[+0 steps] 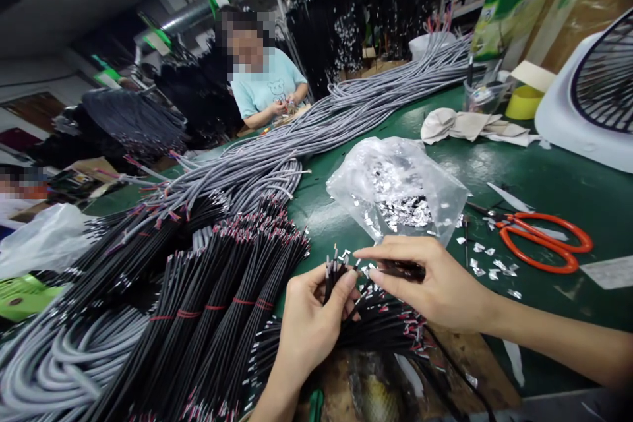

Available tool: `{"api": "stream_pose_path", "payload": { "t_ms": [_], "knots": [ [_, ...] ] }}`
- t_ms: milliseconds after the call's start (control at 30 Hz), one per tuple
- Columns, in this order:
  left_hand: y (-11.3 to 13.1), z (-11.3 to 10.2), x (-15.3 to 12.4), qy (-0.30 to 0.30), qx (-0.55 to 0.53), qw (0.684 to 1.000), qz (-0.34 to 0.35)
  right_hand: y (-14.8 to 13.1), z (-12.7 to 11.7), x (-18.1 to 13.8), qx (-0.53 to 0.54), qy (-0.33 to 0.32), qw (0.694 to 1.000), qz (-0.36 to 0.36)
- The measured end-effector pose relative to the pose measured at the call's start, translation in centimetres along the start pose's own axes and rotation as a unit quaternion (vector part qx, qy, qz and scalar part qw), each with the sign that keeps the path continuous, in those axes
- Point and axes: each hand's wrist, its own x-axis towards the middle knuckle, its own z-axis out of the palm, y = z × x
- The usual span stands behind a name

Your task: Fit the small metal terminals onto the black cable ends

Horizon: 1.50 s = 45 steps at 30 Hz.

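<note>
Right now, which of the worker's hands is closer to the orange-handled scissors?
Right. The right hand is left of the orange-handled scissors in the picture, apart from them; the left hand is farther left, holding a bunch of black cables.

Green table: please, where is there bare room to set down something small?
The widest bare patch of the green table lies between the plastic bag, the cloth, the fan and the scissors. A narrower strip separates the plastic bag from the black wire bundles. Around the left hand and right hand it is crowded with wires and silver tags.
</note>
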Motion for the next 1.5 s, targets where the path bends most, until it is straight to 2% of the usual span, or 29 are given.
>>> {"api": "stream_pose_path", "payload": {
  "t_ms": [167, 367, 700, 1167, 1300, 1400, 1500],
  "knots": [
    [0.1, 0.0, 0.0, 0.013, -0.012, 1.0, -0.004, 0.1, 0.0, -0.1, -0.005, -0.012, 1.0, 0.004],
    [0.3, 0.1, 0.0, 0.033, -0.023, 0.999, 0.004, 0.7, 0.3, -0.1, -0.019, 0.003, 1.0, 0.018],
    [0.1, 0.1, -0.2, 0.023, 0.021, 0.999, 0.023, 0.9, 0.4, -0.3, -0.041, 0.002, 0.998, -0.037],
    [-0.6, 0.3, -0.2, 0.041, 0.039, 0.998, 0.03, 1.2, 0.3, -0.2, -0.046, -0.016, 0.998, -0.04],
    [-0.6, 0.3, 0.0, 0.051, 0.019, 0.998, 0.012, 1.2, 0.3, -0.3, -0.06, -0.01, 0.997, -0.042],
    [-0.3, 0.2, 0.1, 0.033, -0.015, 0.999, 0.002, 1.1, 0.3, -0.2, -0.052, -0.005, 0.997, -0.05],
    [0.0, 0.0, 0.1, -0.014, -0.042, 0.999, -0.003, 1.1, 0.3, -0.1, -0.036, -0.01, 0.998, -0.058]
  ]
}}
